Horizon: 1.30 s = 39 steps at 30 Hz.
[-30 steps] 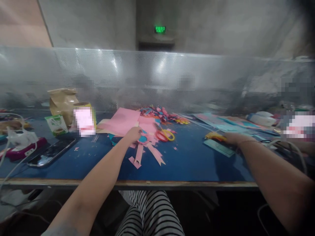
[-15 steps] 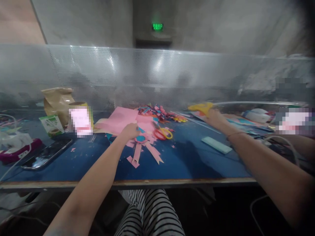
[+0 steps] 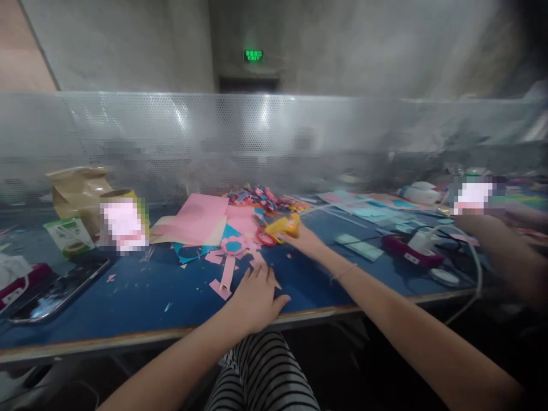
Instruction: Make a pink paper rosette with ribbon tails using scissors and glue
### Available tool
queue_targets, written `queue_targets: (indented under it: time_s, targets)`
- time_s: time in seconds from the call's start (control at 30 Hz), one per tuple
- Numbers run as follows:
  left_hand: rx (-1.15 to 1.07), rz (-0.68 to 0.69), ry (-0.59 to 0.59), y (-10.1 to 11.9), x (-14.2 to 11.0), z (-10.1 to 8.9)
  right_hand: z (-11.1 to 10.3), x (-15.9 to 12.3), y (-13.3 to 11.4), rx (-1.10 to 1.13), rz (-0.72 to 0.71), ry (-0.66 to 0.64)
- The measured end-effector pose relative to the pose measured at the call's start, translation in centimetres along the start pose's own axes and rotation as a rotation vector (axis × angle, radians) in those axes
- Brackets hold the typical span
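Observation:
My right hand (image 3: 309, 241) is closed around a yellow glue gun (image 3: 286, 226), which is just above the scissors (image 3: 265, 236) with red handles. My left hand (image 3: 258, 297) lies flat with its fingers apart and thumb out, covering most of a pink notched paper strip. Left of its fingertips is a pink paper rosette (image 3: 226, 245) with a blue centre. Below the rosette hangs another pink strip (image 3: 227, 273). Behind are pink paper sheets (image 3: 199, 220) and blue paper scraps (image 3: 192, 252).
A heap of colourful scraps (image 3: 268, 197) lies at the back. Left are a phone (image 3: 64, 291), a green packet (image 3: 69, 235) and a brown bag (image 3: 81, 191). Right are a pale green block (image 3: 359, 246), a purple power strip (image 3: 411, 251) with cables, and another person's blurred arm (image 3: 505, 257).
My right hand has brought the glue gun left, over to the scissors. My left hand has left the rosette and come down nearer me, onto the strip. The view has turned right.

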State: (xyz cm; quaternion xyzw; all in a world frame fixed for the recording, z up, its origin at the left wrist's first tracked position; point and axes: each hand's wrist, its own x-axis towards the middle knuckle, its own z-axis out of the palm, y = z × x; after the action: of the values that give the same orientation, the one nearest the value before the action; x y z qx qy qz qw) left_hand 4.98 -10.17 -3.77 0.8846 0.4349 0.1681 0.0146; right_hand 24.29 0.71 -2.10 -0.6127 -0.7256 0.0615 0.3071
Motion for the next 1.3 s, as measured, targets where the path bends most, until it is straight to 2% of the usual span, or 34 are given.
queue_targets:
  time_s: [0.1,0.4,0.7,0.97,1.3]
  targets:
    - [-0.043,0.094,-0.004,-0.7,-0.5,-0.6,0.4,-0.8,-0.1,-0.042,0.005,-0.032]
    - [-0.055,0.047,0.035,-0.4,-1.3,-0.6,0.6,-1.2,-0.1,-0.143,0.016,-0.1]
    - [-0.041,0.072,0.058,-0.5,-1.3,-0.5,1.2,-1.6,-0.6,-0.294,-0.101,-0.114]
    - [-0.03,0.072,0.057,-0.3,-1.3,-0.8,1.1,-1.5,-0.4,-0.287,-0.151,-0.129]
    - [-0.027,0.07,0.055,-0.2,-1.4,-0.9,0.6,-1.3,0.1,-0.245,-0.102,-0.149]
